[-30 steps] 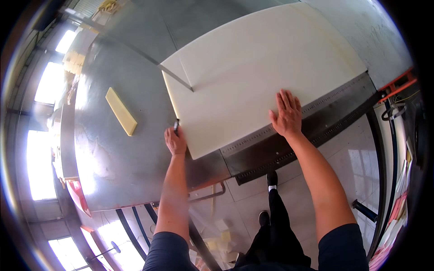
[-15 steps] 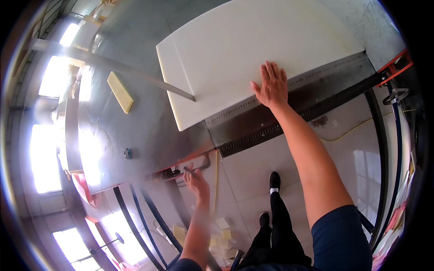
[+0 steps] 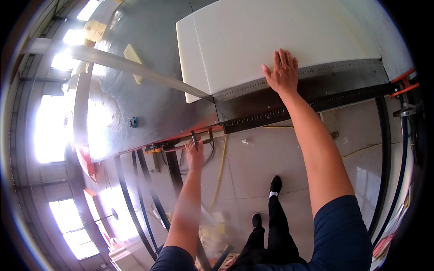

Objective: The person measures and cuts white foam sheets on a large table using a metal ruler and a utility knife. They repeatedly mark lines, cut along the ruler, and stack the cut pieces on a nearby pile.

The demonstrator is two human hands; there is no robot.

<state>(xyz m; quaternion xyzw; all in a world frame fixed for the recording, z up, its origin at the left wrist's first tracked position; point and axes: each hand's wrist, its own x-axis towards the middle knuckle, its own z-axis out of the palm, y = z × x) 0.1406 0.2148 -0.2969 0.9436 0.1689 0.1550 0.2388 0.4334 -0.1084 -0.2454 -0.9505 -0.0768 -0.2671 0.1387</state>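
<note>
A large white foam sheet [image 3: 280,36] lies on the metal table, a thin straight line running through it near its left edge. Spread flat on its near edge is my right hand [image 3: 284,77], fingers apart and pointing away from me. The lower end of a long grey metal bar [image 3: 149,74] meets the sheet's near edge, where the thin line ends. My left hand [image 3: 195,157] is closed around a short dark stick-like tool [image 3: 194,139], beside a red bent handle [image 3: 181,147] below the table's front edge. The tool's exact kind cannot be made out.
A ruled metal strip [image 3: 325,71] runs along the table front. On the grey tabletop [image 3: 158,108] are a pale yellow foam piece [image 3: 133,63] and a small blue tape measure [image 3: 133,122]. A yellow cable [image 3: 220,174] and foam scraps lie on the floor. Black legs stand below.
The foam sheet has moved away from me past the bar, with my right hand on it; the line now reaches near its front edge. My left hand has risen toward the table edge.
</note>
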